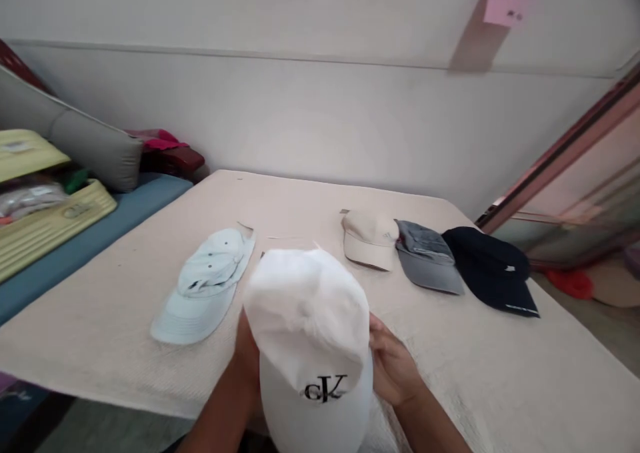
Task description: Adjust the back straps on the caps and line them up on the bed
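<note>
A white baseball cap (310, 306) with black "CK" lettering is held up close to me, its brim pointing toward me. My left hand (247, 346) grips its left side, with most of the fingers hidden behind the cap. On the opposite side my right hand (393, 359) is closed on the cap's edge, fingers partly visible. To the left on the table lies a pale blue cap (210, 286). A beige cap (370, 236), a grey denim cap (427, 256) and a dark navy cap (487, 266) sit in a row to the right.
The caps rest on a table with a cream cloth (300, 206), against a white wall (320, 119). At far left are a grey cushion (95, 146) and a yellow case (65, 213) on a blue surface. A pink note (509, 3) hangs on the wall.
</note>
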Motion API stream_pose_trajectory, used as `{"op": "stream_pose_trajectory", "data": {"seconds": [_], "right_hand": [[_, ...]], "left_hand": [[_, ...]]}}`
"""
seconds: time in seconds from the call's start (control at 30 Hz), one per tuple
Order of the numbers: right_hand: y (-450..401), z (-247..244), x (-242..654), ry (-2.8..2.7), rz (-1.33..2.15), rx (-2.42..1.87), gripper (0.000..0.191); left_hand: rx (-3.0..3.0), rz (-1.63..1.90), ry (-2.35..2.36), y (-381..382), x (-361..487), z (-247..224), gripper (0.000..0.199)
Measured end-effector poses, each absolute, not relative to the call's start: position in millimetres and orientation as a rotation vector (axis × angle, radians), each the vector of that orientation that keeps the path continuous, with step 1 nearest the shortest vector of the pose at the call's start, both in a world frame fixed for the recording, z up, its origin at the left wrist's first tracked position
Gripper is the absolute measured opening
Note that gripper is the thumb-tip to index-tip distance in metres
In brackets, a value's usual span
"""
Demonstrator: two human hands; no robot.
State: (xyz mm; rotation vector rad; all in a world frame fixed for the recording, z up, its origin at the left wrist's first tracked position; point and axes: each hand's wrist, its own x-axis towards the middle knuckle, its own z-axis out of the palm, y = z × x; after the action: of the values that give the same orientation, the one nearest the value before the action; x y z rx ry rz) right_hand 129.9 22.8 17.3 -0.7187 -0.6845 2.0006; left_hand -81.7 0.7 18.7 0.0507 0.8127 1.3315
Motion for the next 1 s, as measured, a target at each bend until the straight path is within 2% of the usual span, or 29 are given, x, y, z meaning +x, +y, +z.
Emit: {"op": "stream_pose_trajectory", "data": {"seconds": [0.07, 0.3, 0.43, 0.63, 0.8, 0.93, 1.0], "right_hand": [[9, 5, 150, -0.672, 2.003, -0.759, 0.033], [0, 3, 209, -0.770, 2.218, -0.732, 0.031], [3, 10, 229, -0.800, 2.168, -0.646, 0.033], [17, 11, 230, -0.810, 1.981, -0.789, 0.014], [31, 8, 213, -0.768, 1.759, -1.015, 0.032], [37, 6, 198, -0.764, 1.737, -1.041, 0.027], [38, 7, 194, -0.756, 1.780, -0.973, 0.023]], "left_hand": [[0.069, 1.233, 0.725, 12, -78, 26, 0.045], [0.251, 1.155, 0.804, 12, -46, 40, 0.010], [0.472, 0.974, 0.741, 2, -30, 37, 0.014], [0.622, 0.755, 0.831, 6, -12, 25, 0.022], [0.595, 0.833, 0.908, 14, -3, 21, 0.025], [0.671, 0.966, 1.002, 18, 2, 20, 0.011], [0.701, 0.993, 1.037, 18, 2, 20, 0.011]]}}
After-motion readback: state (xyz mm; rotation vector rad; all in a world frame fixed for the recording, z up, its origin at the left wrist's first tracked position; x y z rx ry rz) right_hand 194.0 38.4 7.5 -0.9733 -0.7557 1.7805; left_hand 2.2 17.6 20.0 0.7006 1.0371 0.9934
